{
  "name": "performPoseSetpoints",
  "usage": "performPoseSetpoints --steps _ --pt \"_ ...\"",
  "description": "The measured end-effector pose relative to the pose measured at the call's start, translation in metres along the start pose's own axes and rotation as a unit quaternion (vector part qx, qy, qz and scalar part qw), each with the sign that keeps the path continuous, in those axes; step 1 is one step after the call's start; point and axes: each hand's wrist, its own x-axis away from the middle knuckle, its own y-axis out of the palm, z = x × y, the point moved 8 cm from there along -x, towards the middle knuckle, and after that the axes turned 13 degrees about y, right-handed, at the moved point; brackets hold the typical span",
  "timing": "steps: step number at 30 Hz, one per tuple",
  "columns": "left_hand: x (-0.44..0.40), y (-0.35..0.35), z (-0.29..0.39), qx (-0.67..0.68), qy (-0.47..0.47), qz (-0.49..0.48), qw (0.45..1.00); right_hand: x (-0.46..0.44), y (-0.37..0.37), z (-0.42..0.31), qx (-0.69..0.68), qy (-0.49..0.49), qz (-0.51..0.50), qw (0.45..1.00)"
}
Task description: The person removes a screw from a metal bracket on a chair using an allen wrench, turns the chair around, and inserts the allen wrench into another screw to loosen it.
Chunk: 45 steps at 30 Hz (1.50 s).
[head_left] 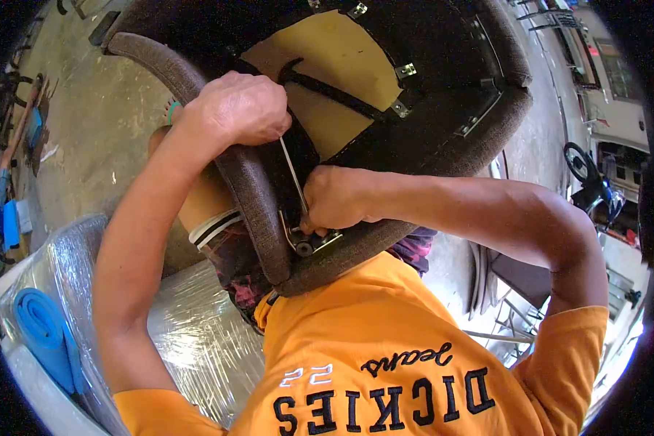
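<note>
A dark brown upholstered furniture frame (251, 196) lies underside up against my lap. My left hand (243, 109) is closed around the top of a thin metal rod (293, 171); its grip end is hidden in my fist. The rod slants down to a metal bracket (329, 242) in the near corner. My right hand (334, 198) is closed beside the rod's lower end, fingertips at the bracket; what they pinch is too small to tell. Near them are a black round part (304, 248) and a bent metal rod (286, 227).
A dark hammer-shaped tool (330, 91) lies across the frame's tan panel (341, 47). More metal brackets (407, 70) line the inside. Plastic-wrapped furniture (196, 320) and a rolled blue item (43, 327) are at lower left. A black handwheel (578, 161) stands at right.
</note>
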Motion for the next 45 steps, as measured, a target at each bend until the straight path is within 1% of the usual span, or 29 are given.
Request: performPoseSetpoints --steps 1,2,3,4,5,6,7,8,9,11,12,14,18,20,21,23,25,27,29,30,32,33,35,37,39,40,42,43,45 --pt "-0.001 -0.001 0.003 0.003 0.02 0.0 1.0 -0.004 0.002 -0.004 0.051 -0.026 0.021 0.998" --pt "-0.001 -0.001 0.007 0.007 0.039 0.0 0.999 -0.007 0.007 -0.002 0.055 -0.025 0.019 0.998" --pt "-0.001 -0.001 0.008 0.01 0.035 0.002 0.999 -0.006 0.003 -0.006 0.087 -0.06 0.096 0.99" --pt "0.001 -0.008 0.014 0.041 0.036 0.036 0.998 0.001 -0.005 -0.012 0.119 -0.094 0.172 0.973" --pt "0.005 -0.013 0.016 0.07 0.036 0.072 0.994 0.001 -0.008 -0.011 0.124 -0.095 0.171 0.973" --pt "0.008 -0.012 0.016 0.072 0.033 0.073 0.994 0.003 -0.008 -0.012 0.114 -0.121 0.146 0.975" --pt "0.013 -0.014 0.015 0.035 0.021 0.096 0.995 0.005 -0.006 -0.014 0.104 -0.147 0.12 0.976" --pt "0.019 -0.017 0.015 -0.003 0.008 0.118 0.993 0.007 -0.005 -0.015 0.107 -0.148 0.118 0.976" --pt "0.024 -0.015 0.016 -0.004 0.005 0.119 0.993 0.009 -0.006 -0.016 0.097 -0.146 0.123 0.977" --pt "0.034 -0.017 0.019 -0.007 0.003 0.174 0.985 0.014 -0.008 -0.018 0.089 -0.146 0.133 0.976" --pt "0.037 -0.014 0.019 -0.009 0.004 0.175 0.985 0.014 -0.008 -0.017 0.087 -0.128 0.134 0.979" --pt "0.05 -0.029 0.03 -0.116 0.047 0.295 0.947 0.016 -0.009 -0.016 0.083 -0.109 0.139 0.981" --pt "0.041 -0.028 0.023 -0.112 0.026 0.253 0.961 0.02 -0.012 -0.015 0.081 -0.106 0.14 0.981" --pt "0.026 -0.024 0.017 -0.041 -0.006 0.153 0.987 0.021 -0.012 -0.017 0.089 -0.114 0.139 0.98" --pt "0.024 -0.028 0.017 -0.04 -0.01 0.154 0.987 0.022 -0.012 -0.02 0.126 -0.123 0.134 0.975" --pt "0.02 -0.034 0.026 -0.041 0.058 0.162 0.984 0.027 -0.017 -0.025 0.164 -0.135 0.13 0.968" --pt "0.014 -0.031 0.023 -0.035 0.058 0.153 0.986 0.025 -0.017 -0.012 0.089 -0.065 0.056 0.992" --pt "0.006 -0.026 0.027 -0.031 0.064 0.145 0.987 0.023 -0.013 -0.01 0.064 -0.054 0.042 0.996" --pt "0.005 -0.034 0.03 -0.009 0.043 0.192 0.98 0.017 -0.012 -0.008 0.047 -0.043 0.032 0.997" --pt "0.005 -0.034 0.032 -0.011 0.045 0.196 0.98 0.013 -0.008 -0.007 0.032 -0.045 0.026 0.998" --pt "0.01 -0.036 0.034 0.01 0.01 0.217 0.976 0.007 -0.005 -0.001 0.017 -0.042 0.016 0.999" --pt "0.014 -0.033 0.033 0.029 0.0 0.209 0.977 0.007 -0.004 -0.006 0.053 -0.104 0.041 0.992" --pt "0.021 -0.024 0.03 0.062 -0.015 0.216 0.974 0.009 -0.005 -0.015 0.093 -0.169 0.062 0.979" --pt "0.025 -0.018 0.024 0.088 -0.026 0.221 0.971 0.005 -0.006 -0.011 0.03 -0.127 0.031 0.991" --pt "0.024 -0.017 0.024 -0.004 -0.027 0.212 0.977 0.008 -0.004 -0.009 0.008 -0.112 0.036 0.993" --pt "0.024 -0.015 0.022 -0.003 -0.029 0.216 0.976 0.009 -0.006 -0.008 -0.01 -0.099 0.04 0.994" --pt "0.031 -0.023 0.028 -0.055 -0.008 0.299 0.953 0.014 -0.007 -0.011 0.013 -0.119 0.06 0.991" --pt "0.031 -0.022 0.028 -0.054 -0.008 0.299 0.953 0.016 -0.009 -0.014 0.031 -0.142 0.085 0.986" --pt "0.037 -0.026 0.031 -0.07 -0.02 0.332 0.94 0.014 -0.006 -0.016 0.064 -0.15 0.105 0.981"
